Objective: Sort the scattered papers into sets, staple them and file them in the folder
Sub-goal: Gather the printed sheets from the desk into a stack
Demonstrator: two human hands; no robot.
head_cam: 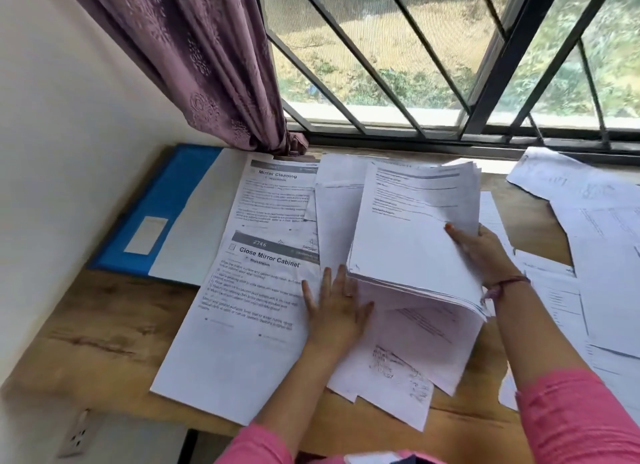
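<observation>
At the near edge of the wooden tabletop [104, 328], two pink sleeves [568, 415] are reaching in from below. The left hand [337, 307] is lying flat with straight, spread fingers, pressing down on loose sheets [398, 370] that are spilling over the near edge. Just left of that hand, a page headed "Close Mirror Cabinet" [239, 311] is lying face up and running toward the near edge. The right hand [485, 252], a thread band at its wrist, is gripping a thick stack of papers [412, 242] by its right side, thumb on top and the other fingers hidden beneath; the stack is being held tilted above the loose sheets, its lower pages drooping. More scattered sheets [602, 255] are covering the right side of the tabletop. Farther back, a page headed "Mirror Cleaning" [273, 197] is lying beside the blue folder [156, 214], which is sitting against the wall [62, 134] at the far left corner, a white sheet partly covering it. Behind, a purple curtain [194, 58] is hanging by the barred window [433, 55].
</observation>
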